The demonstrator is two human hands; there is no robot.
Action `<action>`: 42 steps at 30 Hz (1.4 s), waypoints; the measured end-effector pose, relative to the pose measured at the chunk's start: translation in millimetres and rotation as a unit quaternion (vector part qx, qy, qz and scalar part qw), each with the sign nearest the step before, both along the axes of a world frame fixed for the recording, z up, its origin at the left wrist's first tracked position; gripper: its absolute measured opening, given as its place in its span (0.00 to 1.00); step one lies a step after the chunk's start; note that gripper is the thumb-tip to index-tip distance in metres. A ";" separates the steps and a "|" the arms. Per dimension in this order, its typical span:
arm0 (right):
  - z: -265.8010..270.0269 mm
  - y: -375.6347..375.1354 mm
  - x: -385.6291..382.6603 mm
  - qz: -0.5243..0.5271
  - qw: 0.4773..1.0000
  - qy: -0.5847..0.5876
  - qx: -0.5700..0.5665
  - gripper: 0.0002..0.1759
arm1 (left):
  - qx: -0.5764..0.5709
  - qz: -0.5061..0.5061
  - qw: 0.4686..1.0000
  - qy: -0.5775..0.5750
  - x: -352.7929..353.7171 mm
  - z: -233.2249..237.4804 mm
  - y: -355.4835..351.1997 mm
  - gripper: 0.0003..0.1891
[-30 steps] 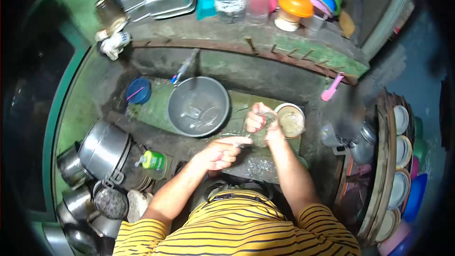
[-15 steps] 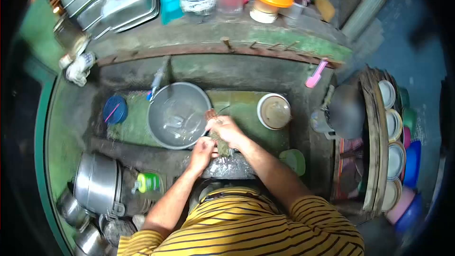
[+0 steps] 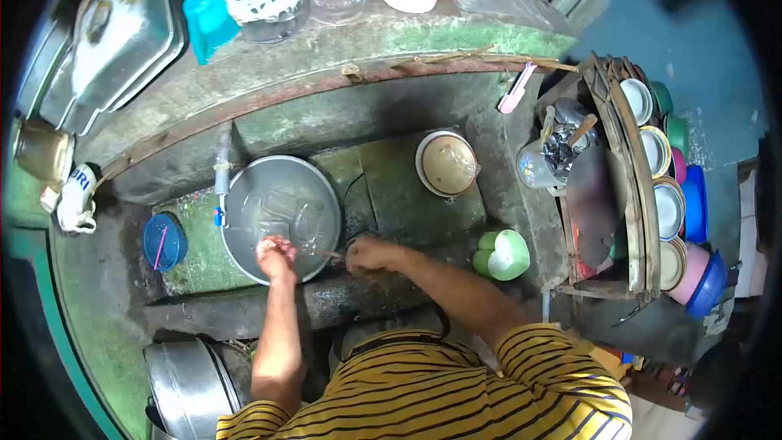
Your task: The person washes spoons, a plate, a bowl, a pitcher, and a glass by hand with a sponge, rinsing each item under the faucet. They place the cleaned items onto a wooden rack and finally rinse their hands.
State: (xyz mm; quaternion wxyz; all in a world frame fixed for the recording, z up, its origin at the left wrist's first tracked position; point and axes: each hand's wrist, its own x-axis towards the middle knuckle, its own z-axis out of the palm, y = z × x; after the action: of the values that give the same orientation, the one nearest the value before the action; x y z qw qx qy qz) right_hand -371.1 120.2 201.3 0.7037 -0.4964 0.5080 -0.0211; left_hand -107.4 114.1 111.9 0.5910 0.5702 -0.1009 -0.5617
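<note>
The left hand [image 3: 277, 254] and right hand [image 3: 371, 254] have left the cream round bowl [image 3: 446, 165] for the near rim of the round grey metal basin [image 3: 281, 195]. Both are curled shut with a thin utensil [image 3: 324, 254] between them; which one grips it is unclear.

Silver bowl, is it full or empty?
Not empty: the silver bowl stands upright, with rippling water inside, though not to the brim.
</note>
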 end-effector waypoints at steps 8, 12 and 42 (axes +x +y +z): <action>-153.2 -29.4 -221.9 -0.574 0.806 0.137 -0.047 0.20 | 0.164 0.090 0.973 -0.136 65.1 -53.2 8.3 0.17; -267.3 -55.9 -303.3 -0.477 0.832 0.284 0.015 0.30 | 0.148 0.102 0.973 -0.145 60.1 -42.9 30.0 0.21; -236.1 -84.0 -340.7 -0.596 0.785 -0.061 0.158 0.19 | 0.112 0.061 0.972 -0.199 -65.2 30.5 135.8 0.14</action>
State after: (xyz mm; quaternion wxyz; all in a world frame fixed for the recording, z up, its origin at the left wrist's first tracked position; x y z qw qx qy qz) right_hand -711.7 36.2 -34.9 0.6494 0.0252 0.6546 -0.3863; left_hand -172.6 249.9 142.4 0.5247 0.7384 -0.1179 -0.4069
